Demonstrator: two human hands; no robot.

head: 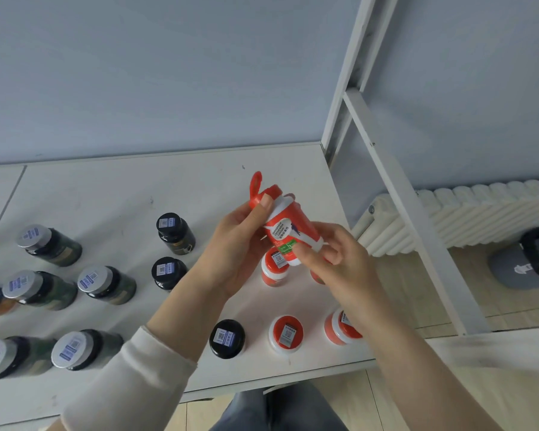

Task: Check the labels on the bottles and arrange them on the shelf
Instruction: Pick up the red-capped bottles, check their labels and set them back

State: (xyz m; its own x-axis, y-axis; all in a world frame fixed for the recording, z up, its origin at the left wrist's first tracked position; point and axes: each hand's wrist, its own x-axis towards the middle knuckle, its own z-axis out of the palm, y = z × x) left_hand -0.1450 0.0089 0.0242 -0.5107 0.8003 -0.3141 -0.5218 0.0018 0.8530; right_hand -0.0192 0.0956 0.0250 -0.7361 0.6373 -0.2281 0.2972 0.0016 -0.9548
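Both hands hold one red and white bottle tilted above the white shelf board, its label facing me. My left hand grips the upper end, thumb on the red cap, whose flip lid stands open. My right hand pinches the lower end. Below stand more red-capped bottles: one right under the held bottle, one and one nearer the front edge, the latter partly hidden by my right forearm.
Dark bottles with silver caps stand in rows on the left, and three with black caps nearer the middle. A white shelf frame post rises at the right. Beyond it are a radiator and a grey object on the floor.
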